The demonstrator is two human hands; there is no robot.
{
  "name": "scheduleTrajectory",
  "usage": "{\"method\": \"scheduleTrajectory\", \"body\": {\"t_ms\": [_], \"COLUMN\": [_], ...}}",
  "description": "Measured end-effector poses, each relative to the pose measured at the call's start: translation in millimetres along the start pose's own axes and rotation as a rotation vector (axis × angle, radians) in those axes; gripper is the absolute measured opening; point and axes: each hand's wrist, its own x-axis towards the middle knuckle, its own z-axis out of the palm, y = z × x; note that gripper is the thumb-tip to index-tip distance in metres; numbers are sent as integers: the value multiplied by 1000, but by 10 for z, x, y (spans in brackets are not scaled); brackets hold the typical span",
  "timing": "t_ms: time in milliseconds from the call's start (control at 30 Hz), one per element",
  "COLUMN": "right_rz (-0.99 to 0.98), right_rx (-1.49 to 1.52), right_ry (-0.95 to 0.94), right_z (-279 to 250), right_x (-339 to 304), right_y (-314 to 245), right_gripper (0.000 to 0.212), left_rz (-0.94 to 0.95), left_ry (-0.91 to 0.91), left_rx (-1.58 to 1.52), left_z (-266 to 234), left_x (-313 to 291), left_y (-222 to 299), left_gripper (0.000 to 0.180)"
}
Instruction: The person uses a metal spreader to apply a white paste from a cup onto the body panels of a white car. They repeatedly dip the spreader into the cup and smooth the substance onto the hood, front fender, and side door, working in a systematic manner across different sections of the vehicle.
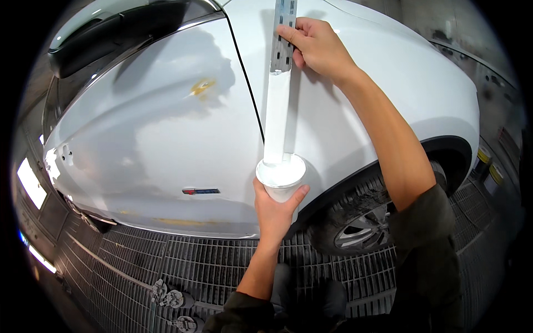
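My left hand (274,210) is wrapped round a white plastic cup (280,190) that holds white paint (284,173). Between the thumb and fingers of my right hand (321,47) is the upper part of a flat metal mixing ruler (282,55) with dark slots. White paint coats the ruler's lower length, which hangs down over the cup; its tip meets the paint there. Behind both hands stands a white car (327,122). Its door (166,139) bears grey primer patches and a yellowish filler spot (202,87).
A dark wing mirror (111,41) juts out at the upper left. The front wheel (361,222) sits at the lower right, over a metal floor grating (222,266). Several grey gun-like tools (172,298) are at the lower left. Tins (492,177) stand at the far right.
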Motion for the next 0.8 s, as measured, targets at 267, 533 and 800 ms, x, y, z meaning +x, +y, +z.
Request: {"method": "scheduleTrajectory", "body": {"t_ms": [267,533,800], "right_rz": [42,-13,150], "right_rx": [80,2,59], "right_ry": [13,-9,-298], "right_z": [56,51,609], "right_x": [-7,-370,-2397], "right_y": [22,190,203], "right_gripper": [27,32,21], "left_rz": [-19,-41,-207], "left_ry": [-57,-191,-480], "left_rx": [1,-61,-217], "left_z": [-91,-205,-718], "left_x": [25,21,-763], "left_y": [54,20,-478], "left_gripper": [82,84,69]}}
